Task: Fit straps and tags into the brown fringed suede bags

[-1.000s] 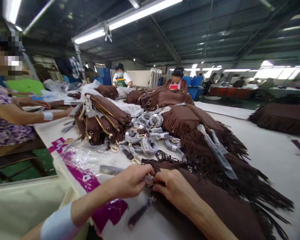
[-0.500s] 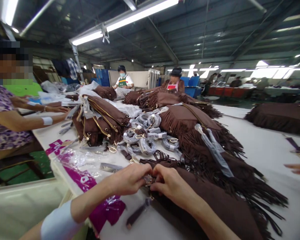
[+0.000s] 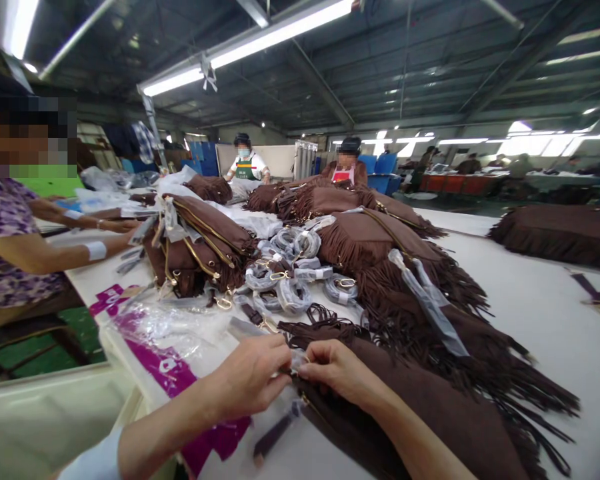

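Note:
A brown fringed bag (image 3: 430,400) with a gold zip lies on the table in front of me, its near end at my fingers. My left hand (image 3: 253,373) is closed in a pinch at that end; a grey plastic-wrapped strap (image 3: 243,328) sticks out behind it. Opposite it, my right hand (image 3: 343,373) pinches at the bag's corner, thumb against forefinger. A bit of clear plastic (image 3: 299,360) shows between the hands. The exact part under the fingertips is hidden. Below them hangs or lies a dark zip pull (image 3: 275,437), partly wrapped in plastic.
Coiled wrapped straps (image 3: 294,295) with gold clips lie beyond my hands. Stacked brown bags (image 3: 200,240) stand left of them, more fringed bags (image 3: 380,247) to the right. Purple-printed plastic (image 3: 165,363) covers the table's left edge. A co-worker's arm (image 3: 75,253) reaches in at left.
Both hands have shifted slightly, and the gap between them has widened, showing clear plastic. The wrapped strap behind the left hand has tilted. The hand at the right edge has left view.

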Available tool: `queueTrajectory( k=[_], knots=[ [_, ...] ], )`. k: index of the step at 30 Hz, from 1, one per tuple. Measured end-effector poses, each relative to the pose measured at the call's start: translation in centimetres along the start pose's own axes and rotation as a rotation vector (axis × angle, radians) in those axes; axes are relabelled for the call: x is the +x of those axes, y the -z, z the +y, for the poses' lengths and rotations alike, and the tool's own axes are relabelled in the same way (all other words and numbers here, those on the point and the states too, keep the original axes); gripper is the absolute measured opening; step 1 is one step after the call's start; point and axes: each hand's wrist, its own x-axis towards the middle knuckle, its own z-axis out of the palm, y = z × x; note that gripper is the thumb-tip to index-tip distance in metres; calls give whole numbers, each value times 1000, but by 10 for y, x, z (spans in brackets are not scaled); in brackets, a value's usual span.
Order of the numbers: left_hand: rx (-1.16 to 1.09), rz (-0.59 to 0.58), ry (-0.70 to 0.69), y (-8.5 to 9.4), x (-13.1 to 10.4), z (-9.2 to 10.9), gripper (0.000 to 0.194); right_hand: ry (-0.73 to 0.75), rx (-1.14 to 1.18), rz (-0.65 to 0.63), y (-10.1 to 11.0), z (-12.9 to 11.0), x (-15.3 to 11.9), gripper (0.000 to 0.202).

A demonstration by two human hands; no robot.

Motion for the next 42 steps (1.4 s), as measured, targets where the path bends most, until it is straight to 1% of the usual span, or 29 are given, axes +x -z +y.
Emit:
queueTrajectory(
  k=[2, 4, 7, 9, 11, 13, 16, 18, 20, 23, 27, 29, 32, 35, 37, 40, 42],
  knots=[
    [26, -17, 62, -10, -6, 3, 3, -10, -8, 5, 0, 0, 0, 20],
    [76, 23, 101, -22, -7, 3, 3, -17, -16, 9, -1, 1, 0, 20],
    [124, 118, 89, -37, -2, 2, 12, -28, -23, 11, -1, 1, 0, 19],
    [110, 166, 55, -41, 1, 2, 16, -34, -27, 9, -2, -1, -1, 18],
    [11, 184, 24, -39, 3, 2, 17, -24, -29, 2, 0, -4, -3, 15],
    [-186, 203, 46, -30, 3, -2, 16, -9, -34, -11, 4, -9, -6, 10],
    [-523, 237, 164, -13, 3, -10, 13, 17, -44, -24, 14, -16, -12, 18],
    [-676, 250, 226, -2, 3, -15, 8, 52, -41, -23, 18, -22, -15, 17],
    [-739, 257, 239, 5, 6, -16, 7, 102, -29, -7, 18, -27, -17, 12],
    [-711, 272, 193, 9, 12, -11, 11, 194, -14, 37, 9, -33, -17, 16],
    [-679, 301, 118, 5, 23, -3, 13, 276, -37, 73, -3, -32, -15, 12],
    [-674, 309, 107, 2, 27, -3, 13, 303, -55, 89, -5, -29, -14, 16],
    [-728, 285, 179, -6, 26, -5, 8, 300, -83, 132, -2, -25, -11, 23],
    [-829, 173, 305, -19, 21, -8, 11, 259, -81, 153, 1, -22, -9, 21],
    [-828, 128, 358, -27, 17, -9, 10, 243, -73, 150, 1, -21, -9, 20],
    [-778, 145, 379, -34, 15, -6, 1, 236, -78, 153, 0, -20, -8, 21],
    [-799, 156, 371, -36, 16, -5, 4, 236, -91, 155, 0, -19, -8, 22]
  ],
)
